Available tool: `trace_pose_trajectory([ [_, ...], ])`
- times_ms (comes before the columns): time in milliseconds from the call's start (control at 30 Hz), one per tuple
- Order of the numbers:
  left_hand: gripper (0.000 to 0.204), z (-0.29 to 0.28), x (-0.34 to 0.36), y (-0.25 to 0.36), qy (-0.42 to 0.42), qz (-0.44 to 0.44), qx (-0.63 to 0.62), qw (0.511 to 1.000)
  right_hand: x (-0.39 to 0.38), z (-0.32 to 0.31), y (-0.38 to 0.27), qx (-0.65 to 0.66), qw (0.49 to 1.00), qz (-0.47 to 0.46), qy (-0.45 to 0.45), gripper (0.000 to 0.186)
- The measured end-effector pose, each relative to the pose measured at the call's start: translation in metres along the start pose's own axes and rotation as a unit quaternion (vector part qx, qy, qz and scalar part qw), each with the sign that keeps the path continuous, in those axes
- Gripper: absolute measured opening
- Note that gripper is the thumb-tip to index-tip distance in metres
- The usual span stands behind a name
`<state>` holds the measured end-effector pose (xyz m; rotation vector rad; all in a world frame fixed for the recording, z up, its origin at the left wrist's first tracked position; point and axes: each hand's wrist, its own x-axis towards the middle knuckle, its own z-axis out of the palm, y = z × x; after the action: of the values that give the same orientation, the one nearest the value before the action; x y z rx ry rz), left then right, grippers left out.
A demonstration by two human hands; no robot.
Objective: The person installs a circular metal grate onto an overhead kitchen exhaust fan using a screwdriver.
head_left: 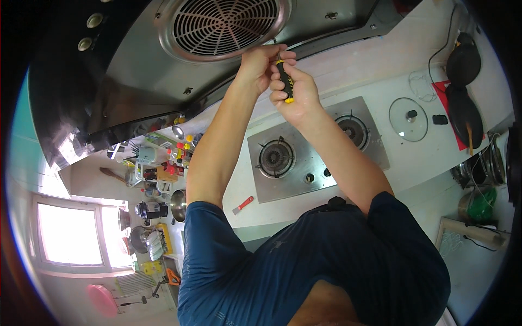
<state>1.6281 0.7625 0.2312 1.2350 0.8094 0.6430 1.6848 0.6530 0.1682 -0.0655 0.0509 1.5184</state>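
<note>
Overhead is a range hood (130,81) with a dark metal underside and a round vent grille (225,24). My right hand (299,98) is wrapped round the black and yellow handle of a screwdriver (286,81), which points up at the hood's underside. Close by the grille's lower right rim, my left hand (255,68) has its thumb and fingers closed about the screwdriver's shaft. The fingers mostly cover the shaft, and I cannot make out what its tip meets.
Below my arms a two-burner gas stove (321,146) sits in the white counter. A red-handled scraper (244,204) lies left of my body. To the right are a glass lid (408,119) and dark pans (465,108). Bottles (179,155) crowd the left side.
</note>
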Motion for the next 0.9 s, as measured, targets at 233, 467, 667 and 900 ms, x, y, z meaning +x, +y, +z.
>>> trace_pose_trajectory([
  [233,0.019,0.001,0.013,-0.002,0.037,0.012,-0.002,0.999,-0.018,0.004,0.002,-0.054,0.995,-0.021,0.079,0.017],
  [467,0.019,0.002,0.018,-0.002,0.061,0.026,0.033,0.997,-0.02,-0.003,0.002,-0.102,0.99,-0.054,0.087,0.022],
  [667,0.019,0.009,0.012,0.0,0.094,0.044,0.052,0.993,-0.022,0.003,0.008,-0.127,0.986,-0.058,0.095,0.025],
  [900,0.021,0.012,0.011,-0.003,0.066,0.065,0.009,0.996,-0.011,-0.009,0.007,-0.02,0.997,-0.066,0.045,0.022],
])
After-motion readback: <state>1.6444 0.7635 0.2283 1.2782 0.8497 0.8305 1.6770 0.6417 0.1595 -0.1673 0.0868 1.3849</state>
